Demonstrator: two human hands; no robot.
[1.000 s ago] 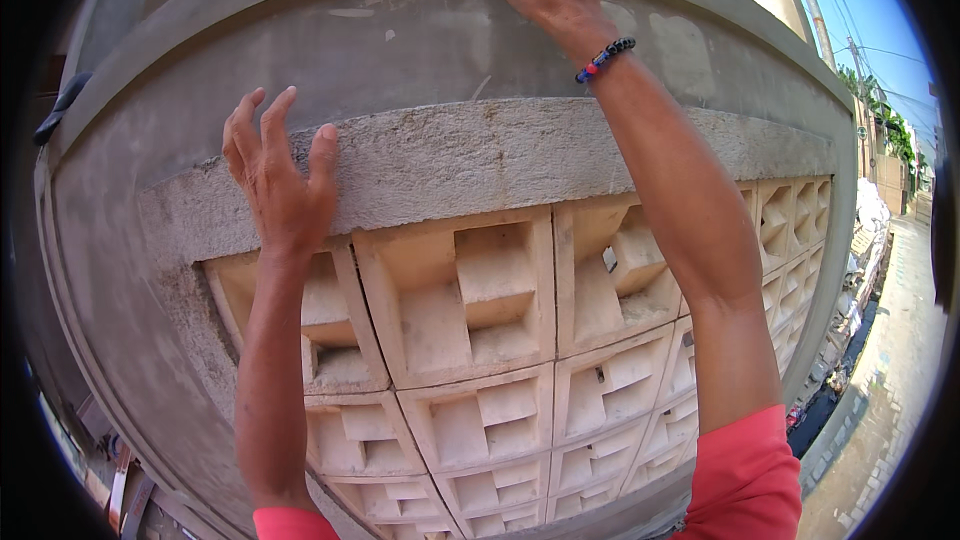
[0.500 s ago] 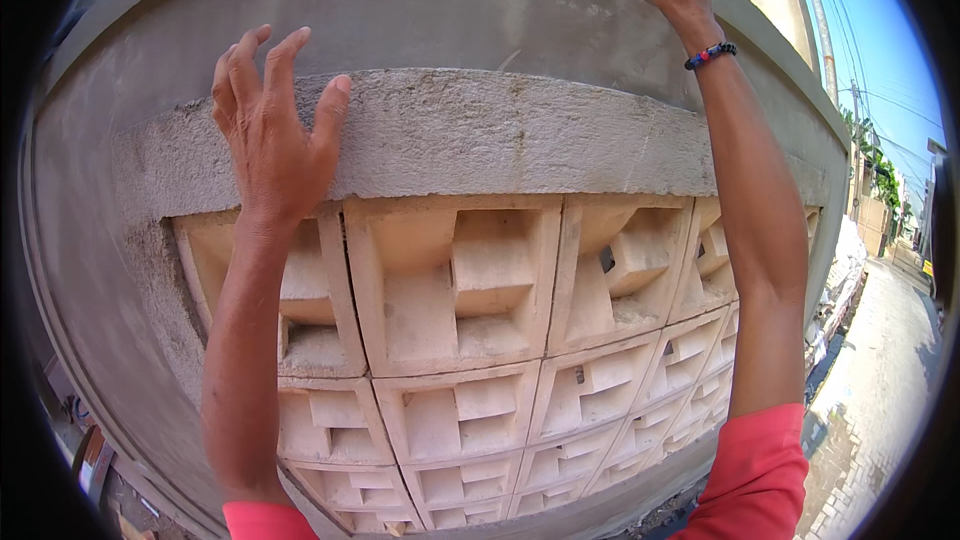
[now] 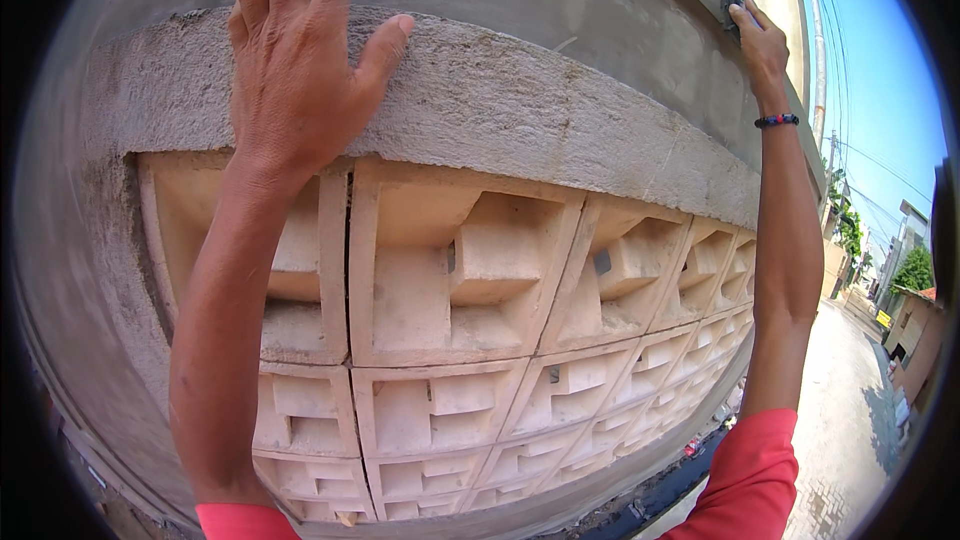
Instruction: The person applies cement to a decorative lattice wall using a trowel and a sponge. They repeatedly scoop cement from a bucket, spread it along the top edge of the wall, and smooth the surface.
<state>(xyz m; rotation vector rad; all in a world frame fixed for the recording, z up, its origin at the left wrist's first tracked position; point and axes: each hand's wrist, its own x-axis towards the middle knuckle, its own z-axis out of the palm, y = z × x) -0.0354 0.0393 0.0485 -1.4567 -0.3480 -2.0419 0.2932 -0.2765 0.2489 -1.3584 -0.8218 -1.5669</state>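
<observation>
Up high, the right hand point(image 3: 762, 43) clamps a dark rectangular block point(image 3: 734, 2) at the upper-right edge of the grey plastered wall point(image 3: 630, 15), fingers bent seemingly for control, while the left hand point(image 3: 297, 75) spreads empty, perhaps balancing.

The right hand point(image 3: 763, 43) has slid from above the middle of the rough concrete band point(image 3: 520, 95) to above its right end, and the dark block point(image 3: 733, 4) it grips now shows far more fully. The left hand point(image 3: 305, 70) looks larger, covering more of the band's left part. Beyond the band's right end, a low building point(image 3: 915, 340) has come into view.
</observation>
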